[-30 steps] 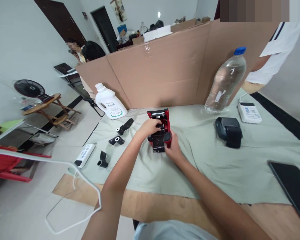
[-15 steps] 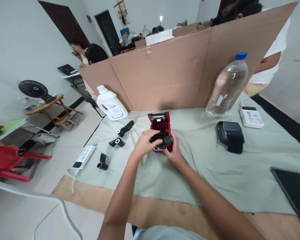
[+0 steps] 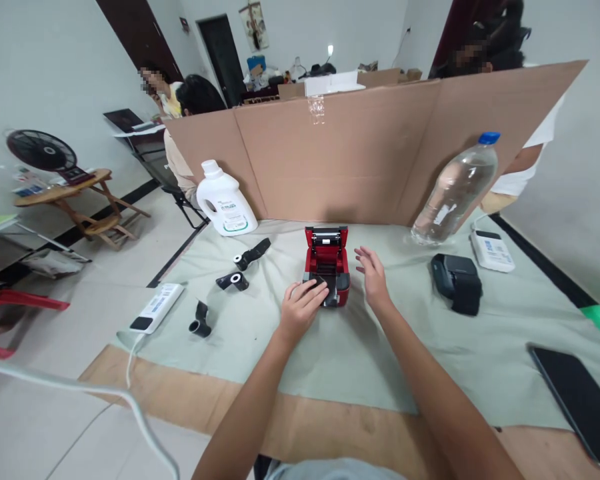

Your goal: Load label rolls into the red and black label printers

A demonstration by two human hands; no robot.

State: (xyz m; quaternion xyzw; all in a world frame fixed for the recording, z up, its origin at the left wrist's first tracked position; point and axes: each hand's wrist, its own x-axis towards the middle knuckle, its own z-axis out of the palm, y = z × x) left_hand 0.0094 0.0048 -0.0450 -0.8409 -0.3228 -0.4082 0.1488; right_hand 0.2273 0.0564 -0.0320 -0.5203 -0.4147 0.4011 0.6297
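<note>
A small red and black printer (image 3: 344,287) stands on the cloth in front of me with its lid (image 3: 326,245) raised. Inside it shows a dark bay, and a glossy black strip (image 3: 332,291) lies over its front edge. My left hand (image 3: 300,308) lies over the printer's front left corner, fingers stretched flat on the strip; its thumb is hard to make out. Apart from the printer, just to its right, my right hand (image 3: 374,275) is raised with fingers spread and holds nothing.
Several partly unwound black rolls (image 3: 240,281) lie left, near a white power bank (image 3: 157,308). A white jug (image 3: 226,203) and a large water bottle (image 3: 453,190) stand before a cardboard screen (image 3: 340,160). A black printer (image 3: 455,281) and a phone (image 3: 575,400) are right. People sit beyond.
My right hand has let go of the printer's right side and moved off to the right. My left hand has come down from above the bay onto the front strip.
</note>
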